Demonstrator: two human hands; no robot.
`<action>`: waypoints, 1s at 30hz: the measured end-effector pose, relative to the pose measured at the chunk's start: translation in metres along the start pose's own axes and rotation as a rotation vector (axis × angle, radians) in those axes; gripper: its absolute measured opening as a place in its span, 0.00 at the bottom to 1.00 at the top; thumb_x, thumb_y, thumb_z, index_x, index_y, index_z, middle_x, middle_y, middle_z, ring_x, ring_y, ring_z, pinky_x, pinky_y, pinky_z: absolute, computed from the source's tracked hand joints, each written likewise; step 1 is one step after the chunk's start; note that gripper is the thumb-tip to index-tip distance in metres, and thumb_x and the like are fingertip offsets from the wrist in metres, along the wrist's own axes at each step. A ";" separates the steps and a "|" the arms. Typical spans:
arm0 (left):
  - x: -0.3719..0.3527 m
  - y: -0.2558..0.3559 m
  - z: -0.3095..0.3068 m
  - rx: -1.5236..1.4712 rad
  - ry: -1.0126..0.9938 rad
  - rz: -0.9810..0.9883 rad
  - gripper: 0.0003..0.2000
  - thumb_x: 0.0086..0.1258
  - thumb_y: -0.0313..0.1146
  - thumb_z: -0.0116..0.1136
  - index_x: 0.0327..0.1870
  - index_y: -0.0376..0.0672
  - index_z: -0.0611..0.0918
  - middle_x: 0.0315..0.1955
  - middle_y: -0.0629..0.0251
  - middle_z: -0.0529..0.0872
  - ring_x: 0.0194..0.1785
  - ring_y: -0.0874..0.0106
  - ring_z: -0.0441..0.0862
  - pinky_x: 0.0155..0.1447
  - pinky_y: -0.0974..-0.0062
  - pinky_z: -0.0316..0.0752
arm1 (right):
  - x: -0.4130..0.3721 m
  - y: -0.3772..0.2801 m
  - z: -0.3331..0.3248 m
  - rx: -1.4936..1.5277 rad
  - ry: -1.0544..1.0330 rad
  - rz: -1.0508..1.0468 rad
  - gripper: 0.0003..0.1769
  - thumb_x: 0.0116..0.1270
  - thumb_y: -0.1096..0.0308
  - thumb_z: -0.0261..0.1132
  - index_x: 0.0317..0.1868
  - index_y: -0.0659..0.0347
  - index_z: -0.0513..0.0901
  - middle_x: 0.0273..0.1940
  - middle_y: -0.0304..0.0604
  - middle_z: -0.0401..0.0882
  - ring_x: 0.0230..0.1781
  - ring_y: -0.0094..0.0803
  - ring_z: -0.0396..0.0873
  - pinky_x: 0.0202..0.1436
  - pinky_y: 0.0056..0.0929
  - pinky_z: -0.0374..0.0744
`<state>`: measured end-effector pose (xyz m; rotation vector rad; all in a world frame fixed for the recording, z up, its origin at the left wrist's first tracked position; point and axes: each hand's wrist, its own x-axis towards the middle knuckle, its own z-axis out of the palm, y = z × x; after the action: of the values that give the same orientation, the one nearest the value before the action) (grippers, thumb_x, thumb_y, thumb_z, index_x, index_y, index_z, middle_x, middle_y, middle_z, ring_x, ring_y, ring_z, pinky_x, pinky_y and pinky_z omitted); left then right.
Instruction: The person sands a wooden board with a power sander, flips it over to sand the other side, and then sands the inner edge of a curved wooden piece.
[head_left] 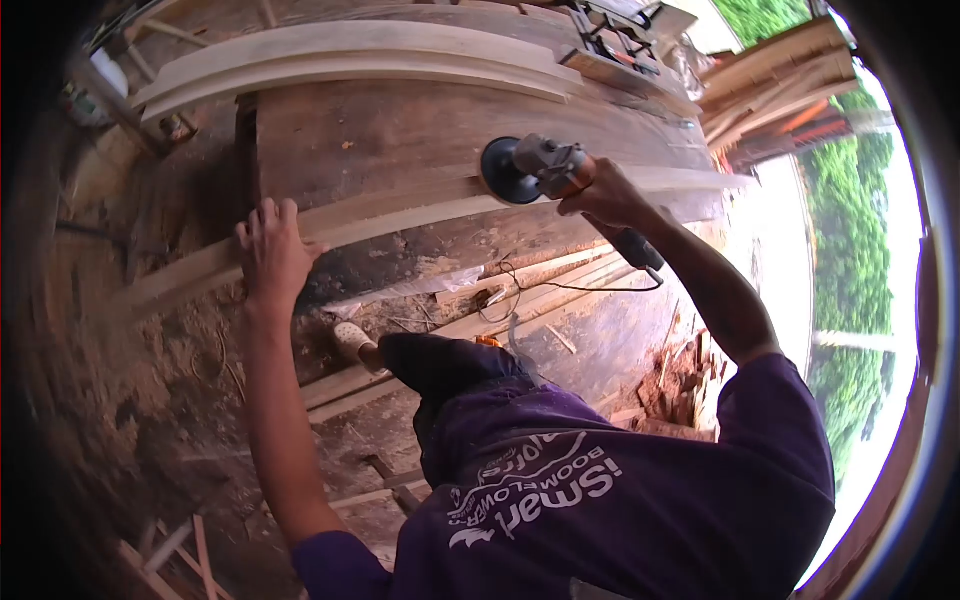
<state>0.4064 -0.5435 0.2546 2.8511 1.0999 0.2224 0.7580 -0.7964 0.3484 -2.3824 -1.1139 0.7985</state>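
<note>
A long, curved wooden board [400, 215] lies along the near side of the workbench. My left hand [274, 250] grips it toward its left end, fingers over the far edge and thumb stretched along the near side. In my right hand [612, 196] is an angle grinder [552, 163], held round its body. The grinder's round black sanding disc [509, 170] overlaps the board's middle, tilted on its side. From the grinder's rear end a black cord [610, 290] loops down below the bench.
On the far side of the workbench [360, 130] lies a second curved wooden piece [350, 55]. Clamps [615, 40] sit at the back right, near stacked planks [775, 80]. Long boards [545, 305] and wood scraps [680, 385] lie on the dusty floor around my legs.
</note>
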 end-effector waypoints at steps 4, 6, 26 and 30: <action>0.005 -0.010 -0.001 -0.047 -0.038 0.073 0.26 0.54 0.42 0.77 0.48 0.42 0.76 0.46 0.56 0.78 0.54 0.55 0.77 0.60 0.57 0.69 | -0.007 -0.034 0.023 0.072 -0.004 0.028 0.20 0.43 0.68 0.78 0.39 0.65 0.86 0.32 0.40 0.86 0.32 0.27 0.82 0.41 0.30 0.81; 0.011 -0.027 -0.010 -0.070 -0.077 0.144 0.24 0.55 0.40 0.77 0.48 0.42 0.76 0.46 0.56 0.78 0.54 0.54 0.78 0.60 0.58 0.69 | -0.015 -0.067 0.030 0.039 0.011 0.176 0.20 0.43 0.68 0.78 0.39 0.66 0.85 0.32 0.41 0.86 0.32 0.27 0.81 0.42 0.30 0.80; -0.018 -0.291 -0.087 -0.464 -0.639 0.056 0.28 0.49 0.32 0.77 0.52 0.37 0.79 0.50 0.56 0.80 0.56 0.55 0.79 0.59 0.62 0.75 | -0.024 -0.231 0.134 0.078 -0.002 0.251 0.18 0.47 0.70 0.75 0.41 0.68 0.84 0.31 0.48 0.86 0.32 0.33 0.85 0.40 0.32 0.81; -0.026 -0.369 -0.093 -0.718 -0.654 0.065 0.28 0.56 0.39 0.77 0.56 0.36 0.81 0.52 0.57 0.83 0.54 0.60 0.82 0.58 0.67 0.76 | -0.019 -0.264 0.168 0.068 -0.002 0.228 0.17 0.50 0.70 0.74 0.41 0.66 0.84 0.31 0.42 0.86 0.33 0.24 0.82 0.40 0.30 0.80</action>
<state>0.1284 -0.2861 0.2979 2.0683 0.6151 -0.2535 0.4910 -0.6331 0.3744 -2.4794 -0.8110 0.8980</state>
